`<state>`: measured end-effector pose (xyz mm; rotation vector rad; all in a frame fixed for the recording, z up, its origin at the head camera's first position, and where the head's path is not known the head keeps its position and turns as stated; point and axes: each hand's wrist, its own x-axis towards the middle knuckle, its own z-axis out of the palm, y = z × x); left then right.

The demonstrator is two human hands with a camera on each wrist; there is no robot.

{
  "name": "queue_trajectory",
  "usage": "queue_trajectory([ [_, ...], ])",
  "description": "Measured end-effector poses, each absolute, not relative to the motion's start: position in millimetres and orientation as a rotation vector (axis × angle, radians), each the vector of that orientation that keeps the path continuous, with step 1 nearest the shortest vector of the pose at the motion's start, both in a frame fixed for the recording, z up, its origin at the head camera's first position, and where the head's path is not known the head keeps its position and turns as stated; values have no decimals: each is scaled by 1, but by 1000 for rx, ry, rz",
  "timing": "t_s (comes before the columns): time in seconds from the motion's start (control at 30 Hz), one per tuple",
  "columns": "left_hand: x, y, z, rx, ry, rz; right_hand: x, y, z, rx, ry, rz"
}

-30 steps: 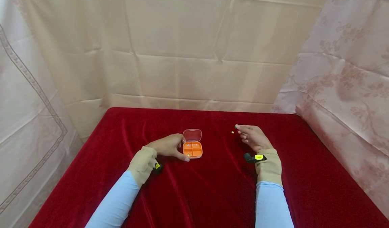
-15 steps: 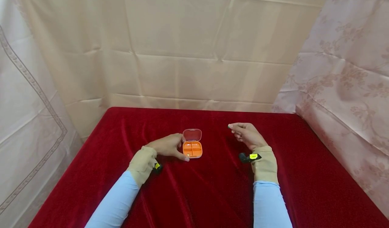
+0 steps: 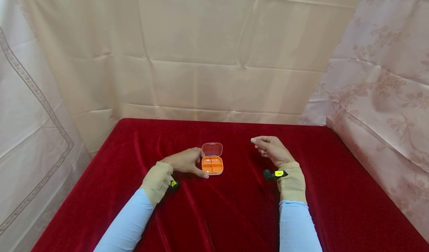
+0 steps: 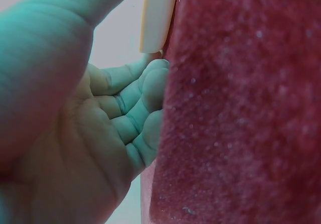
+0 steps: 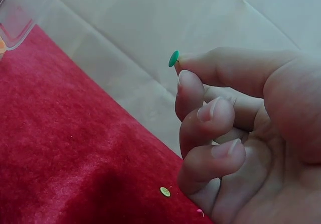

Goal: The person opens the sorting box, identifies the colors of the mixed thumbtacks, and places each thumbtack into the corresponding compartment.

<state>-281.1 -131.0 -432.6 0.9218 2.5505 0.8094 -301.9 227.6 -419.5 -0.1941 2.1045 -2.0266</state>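
L hand (image 3: 183, 161) grips orange box (image 3: 212, 165) by L edge; R hand (image 3: 274, 150) pinches grn tack (image 5: 173, 59) nr far edge of worktop (image 3: 234, 214).

Curved left hand (image 3: 183, 161); pinched right hand (image 3: 274, 150)

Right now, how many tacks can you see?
3 that I can tell: a green tack pinched in the right hand, a yellow tack and a pink tack on the red cloth. The round thing in the orange box may be another; others may be hidden.
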Motion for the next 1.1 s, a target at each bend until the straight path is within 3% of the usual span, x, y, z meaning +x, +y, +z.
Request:
queue_trajectory([
  [1.1,-278,-131,-427,927,2538,824,-298,215,-412,-336,2203,-1853],
])
